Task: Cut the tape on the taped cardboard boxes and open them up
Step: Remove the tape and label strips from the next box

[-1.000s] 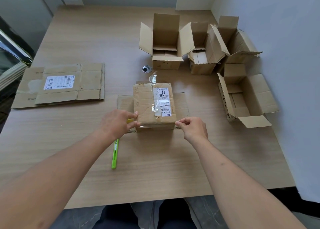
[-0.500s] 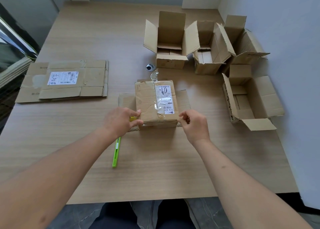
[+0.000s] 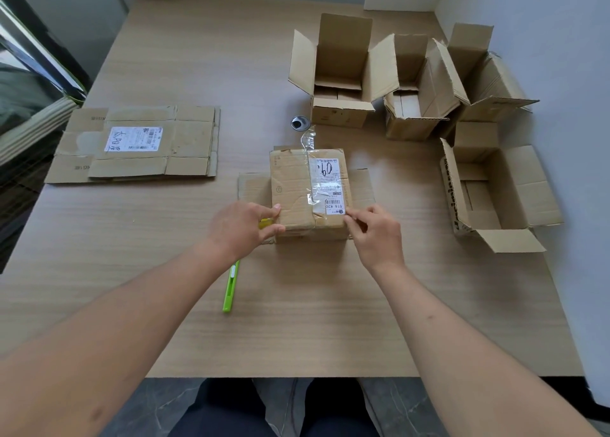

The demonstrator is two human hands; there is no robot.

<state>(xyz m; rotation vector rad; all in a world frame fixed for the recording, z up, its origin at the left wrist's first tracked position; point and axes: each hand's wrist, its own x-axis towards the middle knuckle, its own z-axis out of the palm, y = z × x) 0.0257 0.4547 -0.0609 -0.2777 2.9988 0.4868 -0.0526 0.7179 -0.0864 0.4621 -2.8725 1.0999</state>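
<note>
A small taped cardboard box [image 3: 293, 185] stands mid-table with a white label on top and its lower flaps spread flat. Clear tape [image 3: 313, 179] runs over the top, and a loose end sticks up at the far edge. My left hand [image 3: 242, 228] grips the box's near-left corner between thumb and fingers. My right hand [image 3: 376, 235] pinches at the tape on the near-right top edge, beside the label. A green utility knife [image 3: 230, 288] lies on the table [image 3: 297, 331], its far end hidden under my left hand.
A flattened carton [image 3: 191, 142] lies at the left. Several opened boxes stand at the back right [image 3: 343, 109] [image 3: 416, 123] and along the right wall [image 3: 515, 185]. A round metal grommet [image 3: 299, 123] sits in the table behind the taped box.
My right hand has risen from the box's near-right lower corner to its top edge by the label. My left hand stays on the near-left corner.
</note>
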